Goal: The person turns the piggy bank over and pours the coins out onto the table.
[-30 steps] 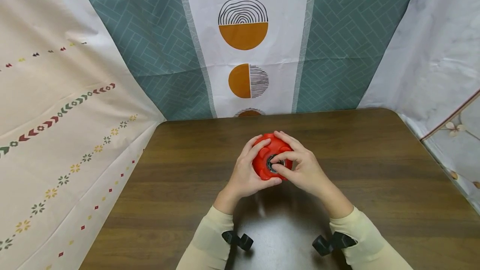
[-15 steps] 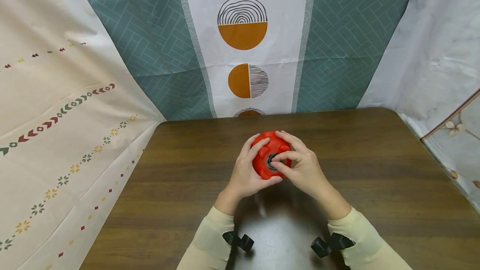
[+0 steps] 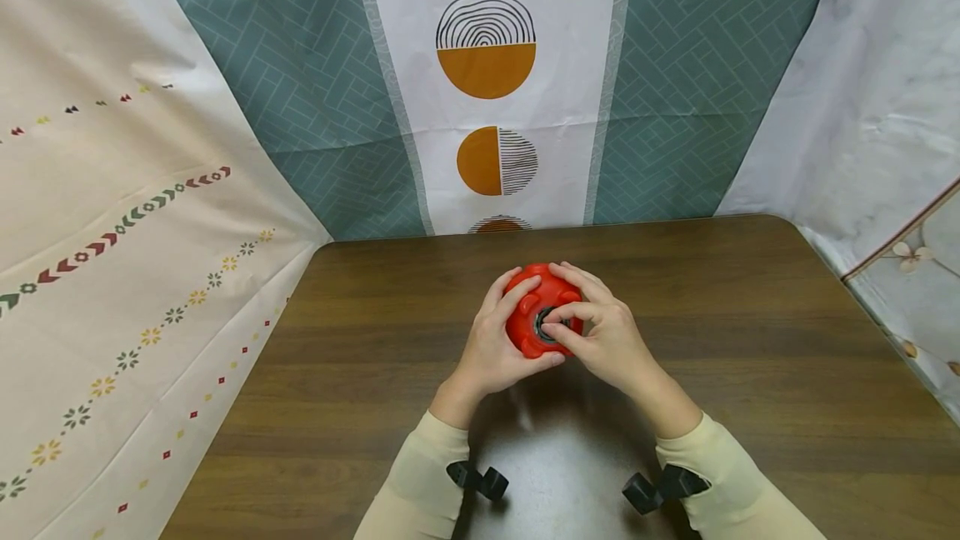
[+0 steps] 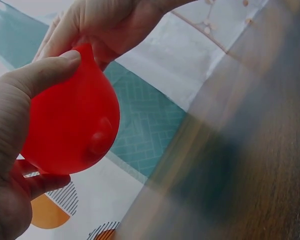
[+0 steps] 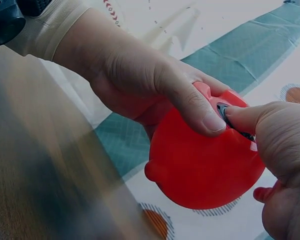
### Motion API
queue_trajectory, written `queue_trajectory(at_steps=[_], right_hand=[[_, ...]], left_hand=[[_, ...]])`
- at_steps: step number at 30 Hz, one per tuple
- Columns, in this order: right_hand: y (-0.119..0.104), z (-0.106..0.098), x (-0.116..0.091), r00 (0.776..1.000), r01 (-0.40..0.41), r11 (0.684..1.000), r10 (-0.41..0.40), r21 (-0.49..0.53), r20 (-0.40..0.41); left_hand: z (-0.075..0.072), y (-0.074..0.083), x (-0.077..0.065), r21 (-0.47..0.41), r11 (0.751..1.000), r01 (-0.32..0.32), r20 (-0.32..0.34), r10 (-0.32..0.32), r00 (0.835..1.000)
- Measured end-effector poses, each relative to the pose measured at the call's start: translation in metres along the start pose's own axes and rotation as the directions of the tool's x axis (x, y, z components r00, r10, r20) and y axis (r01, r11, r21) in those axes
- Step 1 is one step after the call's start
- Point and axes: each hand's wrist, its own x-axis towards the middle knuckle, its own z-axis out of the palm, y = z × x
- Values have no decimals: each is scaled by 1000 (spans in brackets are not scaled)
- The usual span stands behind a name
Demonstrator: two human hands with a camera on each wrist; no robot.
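Note:
Between both hands, above the brown table [image 3: 337,407], is a round red lobed thing [image 3: 527,328]. A dark ring [image 3: 540,328] sits in the middle of its upper face. My left hand [image 3: 489,347] grips its left side, thumb along the near edge and fingers on the far rim. The thumb and index finger of my right hand [image 3: 617,342] meet at the ring, while its other fingers reach the far right rim. The left wrist view shows the smooth, bulging red side [image 4: 75,125]. In the right wrist view, the right thumb covers part of the dark centre [image 5: 221,110].
Behind the table's far edge hangs a green and white patterned cloth [image 3: 300,82]. Cream cloth [image 3: 150,273] hangs at the left, pale cloth [image 3: 877,107] at the right. A black wrist mount [image 3: 480,480] is strapped to the left sleeve, another [image 3: 660,488] to the right.
Over the last second the red thing and both hands have shifted very slightly; the left hand's hold and the right fingers' place at the ring look the same.

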Motion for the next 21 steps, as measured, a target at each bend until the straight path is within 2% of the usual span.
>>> queue_trajectory(at_steps=[15, 21], right_hand=[[-2, -1, 1, 1000, -5, 1000, 5, 18, 4], [-4, -8, 1, 999, -32, 998, 31, 53, 21]], left_hand=[[-1, -3, 0, 15, 1000, -1, -2, 1, 1000], [-2, -3, 0, 11, 1000, -20, -28, 20, 999]])
